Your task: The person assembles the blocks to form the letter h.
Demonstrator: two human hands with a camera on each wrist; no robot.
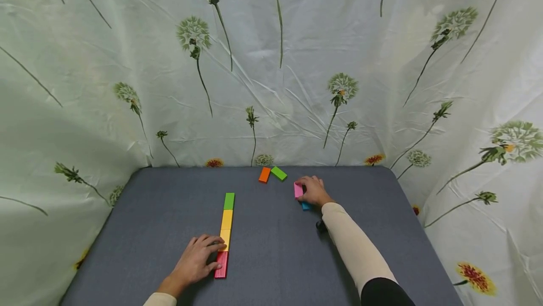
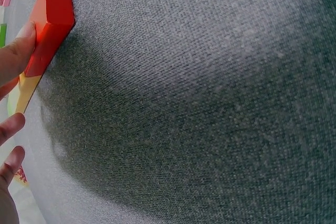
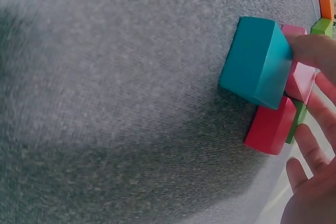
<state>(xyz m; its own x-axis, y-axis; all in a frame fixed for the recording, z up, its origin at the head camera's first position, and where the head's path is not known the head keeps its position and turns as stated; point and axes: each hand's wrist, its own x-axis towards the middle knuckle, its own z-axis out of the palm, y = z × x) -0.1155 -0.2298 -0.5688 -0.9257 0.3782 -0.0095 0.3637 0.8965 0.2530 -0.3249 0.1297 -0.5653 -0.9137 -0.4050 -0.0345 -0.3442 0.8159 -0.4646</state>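
Observation:
A straight row on the table runs from a green block (image 1: 229, 201) through two yellow blocks (image 1: 226, 219) to a red block (image 1: 221, 265) at the near end. My left hand (image 1: 196, 260) rests at that near end, fingertips on the nearer yellow block and thumb against the red block's side. Farther right, my right hand (image 1: 315, 191) pinches a pink block (image 1: 299, 190) between thumb and fingers. Close by the thumb lies a blue block (image 3: 249, 59), partly hidden by the hand in the head view. A red block (image 3: 270, 129) and a green block (image 3: 297, 121) show beside it in the right wrist view.
Toward the back edge of the grey table (image 1: 169, 211) lie an orange block (image 1: 264, 175) and a green block (image 1: 279, 173). A small black object (image 1: 320, 226) sits by the right forearm. Flower-printed cloth (image 1: 271, 84) hangs behind the table.

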